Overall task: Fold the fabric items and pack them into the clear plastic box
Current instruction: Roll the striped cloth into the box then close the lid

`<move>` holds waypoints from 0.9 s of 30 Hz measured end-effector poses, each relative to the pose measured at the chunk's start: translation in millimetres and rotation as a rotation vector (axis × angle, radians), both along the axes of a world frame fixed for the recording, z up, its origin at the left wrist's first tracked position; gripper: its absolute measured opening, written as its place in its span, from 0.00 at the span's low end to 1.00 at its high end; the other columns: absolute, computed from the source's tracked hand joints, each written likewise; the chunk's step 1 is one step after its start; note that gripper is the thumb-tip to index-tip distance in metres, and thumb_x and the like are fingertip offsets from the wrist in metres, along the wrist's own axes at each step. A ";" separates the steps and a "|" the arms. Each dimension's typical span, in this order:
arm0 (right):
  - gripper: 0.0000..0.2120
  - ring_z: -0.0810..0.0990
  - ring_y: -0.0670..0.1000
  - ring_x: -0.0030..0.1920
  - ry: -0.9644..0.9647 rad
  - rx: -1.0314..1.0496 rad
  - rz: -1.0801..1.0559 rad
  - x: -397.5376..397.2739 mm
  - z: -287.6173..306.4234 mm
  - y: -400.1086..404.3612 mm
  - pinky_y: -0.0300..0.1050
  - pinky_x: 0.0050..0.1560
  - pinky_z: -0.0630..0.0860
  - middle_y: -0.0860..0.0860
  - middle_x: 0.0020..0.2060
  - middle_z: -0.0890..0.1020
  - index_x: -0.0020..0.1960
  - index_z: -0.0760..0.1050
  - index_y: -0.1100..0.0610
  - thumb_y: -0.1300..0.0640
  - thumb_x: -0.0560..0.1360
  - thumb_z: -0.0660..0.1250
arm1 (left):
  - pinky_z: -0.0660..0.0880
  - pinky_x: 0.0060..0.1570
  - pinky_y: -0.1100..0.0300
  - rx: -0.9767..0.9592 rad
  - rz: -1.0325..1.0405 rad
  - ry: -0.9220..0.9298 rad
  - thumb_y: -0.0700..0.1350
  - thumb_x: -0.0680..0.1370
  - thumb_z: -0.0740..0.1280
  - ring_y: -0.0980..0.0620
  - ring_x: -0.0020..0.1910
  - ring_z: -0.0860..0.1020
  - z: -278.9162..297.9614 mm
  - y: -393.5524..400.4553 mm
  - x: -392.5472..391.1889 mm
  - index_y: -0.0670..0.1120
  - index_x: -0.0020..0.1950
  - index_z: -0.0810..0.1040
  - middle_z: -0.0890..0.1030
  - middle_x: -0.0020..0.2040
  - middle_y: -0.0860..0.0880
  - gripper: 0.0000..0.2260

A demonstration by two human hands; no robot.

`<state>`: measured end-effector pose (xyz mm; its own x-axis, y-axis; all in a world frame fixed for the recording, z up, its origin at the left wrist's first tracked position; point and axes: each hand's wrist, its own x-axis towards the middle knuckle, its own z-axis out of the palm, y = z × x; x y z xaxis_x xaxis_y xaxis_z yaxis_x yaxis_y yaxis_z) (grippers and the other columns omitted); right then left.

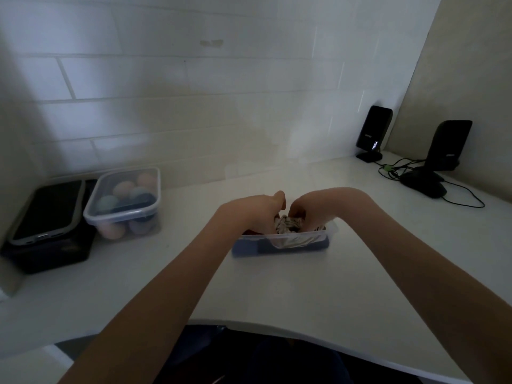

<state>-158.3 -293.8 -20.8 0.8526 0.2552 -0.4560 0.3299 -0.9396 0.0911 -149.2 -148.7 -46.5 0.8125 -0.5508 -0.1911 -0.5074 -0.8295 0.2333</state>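
Observation:
A clear plastic box [331, 230] sits on the white desk in the middle of the view, with dark blue fabric [249, 249] showing through its front wall. A pale patterned fabric item [288, 225] bulges out of the top of the box. My left hand [257, 210] comes in from the left with fingers curled down onto that fabric. My right hand [311, 210] meets it from the right, its fingers also curled into the fabric. The fingertips are hidden inside the box.
A lidded clear container [124, 200] of coloured balls stands at the left, next to a black box [47, 245] with a phone [45, 212] on top. Two black speakers [374, 131] [448, 145], a mouse [424, 182] and cables lie at the back right. The tiled wall is close behind.

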 end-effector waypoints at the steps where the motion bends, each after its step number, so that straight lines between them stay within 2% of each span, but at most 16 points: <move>1: 0.19 0.77 0.51 0.52 0.002 -0.009 0.005 0.0 -0.2 0.8 0.44 0.55 0.74 0.51 0.54 0.80 0.63 0.73 0.53 0.53 0.73 0.65 | 0.74 0.57 0.46 0.013 -0.002 -0.005 0.50 0.69 0.72 0.44 0.56 0.74 -1.0 -0.6 0.7 0.47 0.66 0.60 0.76 0.62 0.46 0.31; 4: 0.17 0.76 0.51 0.49 -0.060 0.006 0.015 -0.9 -4.6 -1.2 0.43 0.49 0.73 0.51 0.52 0.80 0.61 0.73 0.53 0.55 0.73 0.64 | 0.74 0.56 0.44 0.028 -0.006 -0.019 0.52 0.68 0.71 0.43 0.54 0.75 -3.4 -0.7 1.6 0.48 0.65 0.58 0.76 0.61 0.44 0.31; 8: 0.14 0.76 0.51 0.48 -0.210 0.110 0.033 -6.1 -14.3 -12.6 0.42 0.49 0.73 0.50 0.53 0.81 0.60 0.74 0.50 0.54 0.74 0.63 | 0.73 0.57 0.44 0.024 -0.004 -0.001 0.52 0.68 0.72 0.43 0.55 0.75 -2.9 -0.7 1.4 0.48 0.64 0.58 0.76 0.61 0.44 0.32; 12: 0.15 0.78 0.52 0.54 -0.216 0.169 0.021 -11.4 -12.7 -15.5 0.42 0.52 0.72 0.50 0.56 0.81 0.60 0.74 0.49 0.54 0.74 0.64 | 0.73 0.58 0.47 0.015 -0.001 0.023 0.53 0.67 0.75 0.44 0.57 0.74 0.6 -1.7 -0.7 0.46 0.65 0.59 0.76 0.63 0.45 0.35; 15: 0.19 0.77 0.51 0.57 -0.214 0.210 0.010 -17.1 -2.8 -14.6 0.44 0.57 0.72 0.47 0.58 0.81 0.63 0.72 0.48 0.53 0.73 0.67 | 0.73 0.57 0.49 -0.025 0.005 0.017 0.50 0.67 0.75 0.45 0.57 0.74 1.8 -0.5 -1.9 0.46 0.64 0.60 0.76 0.62 0.45 0.33; 17: 0.21 0.75 0.49 0.59 -0.327 0.121 0.024 -23.5 5.5 -16.1 0.47 0.58 0.67 0.43 0.56 0.81 0.63 0.71 0.44 0.47 0.71 0.69 | 0.73 0.57 0.49 -0.042 0.006 0.014 0.50 0.67 0.75 0.45 0.57 0.74 1.7 0.3 -2.1 0.46 0.64 0.61 0.76 0.62 0.45 0.32; 19: 0.22 0.72 0.50 0.59 -0.435 -0.062 0.033 -29.3 13.0 -18.6 0.51 0.57 0.61 0.43 0.54 0.81 0.61 0.72 0.42 0.41 0.68 0.69 | 0.74 0.57 0.48 -0.041 0.009 0.013 0.50 0.67 0.75 0.45 0.56 0.74 0.8 -0.5 -1.0 0.46 0.63 0.61 0.76 0.62 0.45 0.32; 21: 0.20 0.72 0.51 0.59 -0.419 -0.184 -0.021 -32.0 15.9 -16.7 0.53 0.59 0.60 0.46 0.53 0.80 0.59 0.74 0.43 0.41 0.68 0.69 | 0.74 0.56 0.49 -0.038 0.014 0.014 0.49 0.67 0.76 0.45 0.56 0.74 0.2 -1.8 0.0 0.46 0.63 0.62 0.76 0.62 0.44 0.32; 23: 0.17 0.74 0.53 0.57 -0.355 -0.230 -0.094 -29.0 14.0 -10.5 0.54 0.61 0.60 0.48 0.51 0.79 0.59 0.75 0.47 0.46 0.70 0.68 | 0.74 0.54 0.51 -0.046 0.013 0.019 0.48 0.67 0.76 0.45 0.55 0.74 0.3 -1.6 0.7 0.46 0.62 0.61 0.76 0.62 0.44 0.32; 25: 0.17 0.77 0.53 0.53 -0.250 -0.231 -0.136 -24.5 12.3 -5.5 0.52 0.58 0.67 0.50 0.51 0.79 0.60 0.74 0.51 0.53 0.72 0.66 | 0.72 0.51 0.54 -0.064 0.012 0.026 0.48 0.67 0.76 0.46 0.54 0.74 0.4 -0.1 0.0 0.47 0.62 0.61 0.77 0.62 0.45 0.31; 27: 0.19 0.82 0.52 0.44 -0.075 -0.149 -0.189 -20.5 13.9 -4.7 0.46 0.48 0.77 0.53 0.56 0.79 0.64 0.71 0.56 0.58 0.74 0.65 | 0.73 0.52 0.54 -0.076 0.008 0.028 0.48 0.67 0.75 0.46 0.55 0.74 -0.3 1.4 -0.3 0.47 0.62 0.61 0.77 0.62 0.45 0.31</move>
<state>-178.8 -298.5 -7.0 0.9118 0.0227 -0.4099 0.1365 -0.9584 0.2506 -149.5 -147.3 -46.8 0.8118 -0.5581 -0.1718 -0.4931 -0.8128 0.3100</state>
